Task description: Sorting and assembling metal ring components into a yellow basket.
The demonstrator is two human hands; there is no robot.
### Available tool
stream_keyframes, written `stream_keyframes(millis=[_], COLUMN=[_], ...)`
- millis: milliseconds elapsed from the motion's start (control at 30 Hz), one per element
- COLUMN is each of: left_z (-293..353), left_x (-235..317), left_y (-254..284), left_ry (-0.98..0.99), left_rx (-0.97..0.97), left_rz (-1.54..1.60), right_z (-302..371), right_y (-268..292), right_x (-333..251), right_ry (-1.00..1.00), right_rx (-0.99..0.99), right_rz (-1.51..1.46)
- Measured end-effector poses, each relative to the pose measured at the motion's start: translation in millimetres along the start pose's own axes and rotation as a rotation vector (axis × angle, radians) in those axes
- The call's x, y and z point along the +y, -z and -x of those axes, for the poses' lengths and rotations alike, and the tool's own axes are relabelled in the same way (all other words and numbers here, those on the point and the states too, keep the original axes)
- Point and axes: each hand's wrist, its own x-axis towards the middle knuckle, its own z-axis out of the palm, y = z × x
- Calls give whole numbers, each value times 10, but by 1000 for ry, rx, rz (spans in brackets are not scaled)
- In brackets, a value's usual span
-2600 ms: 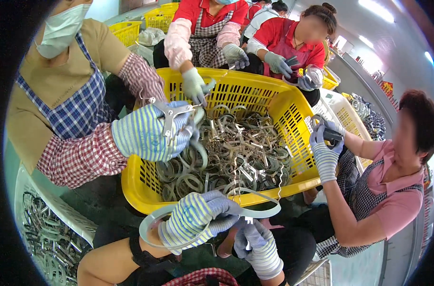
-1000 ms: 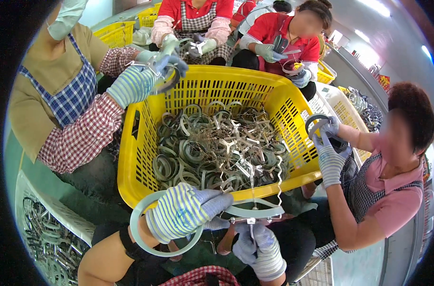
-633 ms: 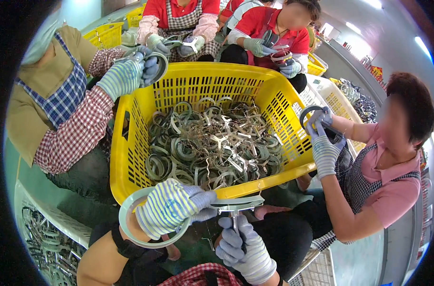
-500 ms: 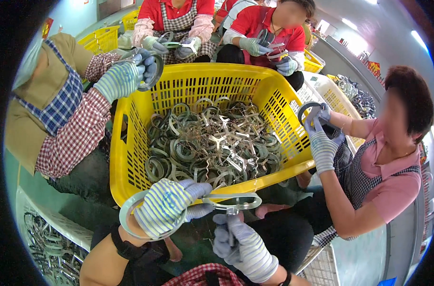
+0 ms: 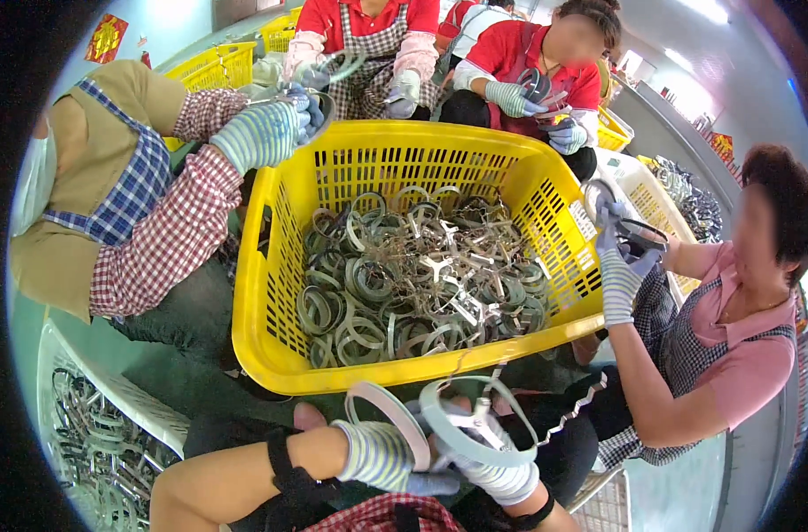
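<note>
Near the lower edge, my left hand (image 5: 377, 454), in a striped glove, has a pale metal ring (image 5: 388, 417) looped about its fingers, which look curled and are partly hidden by the band. Beside it, my right hand (image 5: 510, 479) grips a second metal ring with a three-armed bracket (image 5: 482, 417) inside; the ring covers most of its fingers. A wavy metal strip (image 5: 574, 410) sticks out to the right of that ring. In front of both hands stands a yellow basket (image 5: 404, 379), holding a heap of similar rings, brackets and wavy strips (image 5: 421, 275).
Co-workers sit around the basket, gloved hands holding rings: one at left (image 5: 257, 137), two at the far side, one at right (image 5: 618, 275). White crates of metal parts stand at lower left (image 5: 111, 381) and far right (image 5: 652, 199). Yellow baskets (image 5: 213, 71) stand behind.
My hands have drawn back from the basket's near rim, my left moving right and down. The ringed bracket has turned to face upward. The view has shifted, so the basket appears farther right.
</note>
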Motion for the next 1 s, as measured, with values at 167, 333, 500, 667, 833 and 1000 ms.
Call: stream_keyframes(millis=[167,333,500,667,833,1000], left_z=[-241,-339,-339,-77,-447,-346], left_x=[-97,-82,-226,-77,58,126], left_y=[-283,-94,16,221,527,888], left_ry=[-9,-35,40,134,-59,-35], left_rx=[-173,81,-47,-6,287,571], left_rz=[-22,38,-139,-174,113,33], right_z=[116,13,-50,-124,-39,-120], right_y=[230,207,276,136,416,450], right_x=[357,309,184,189,-29,-147], right_ry=[205,-286,-359,-255,69,-42], right_rx=[0,90,263,249,517,716], right_rz=[400,-818,-795,-721,151,-628])
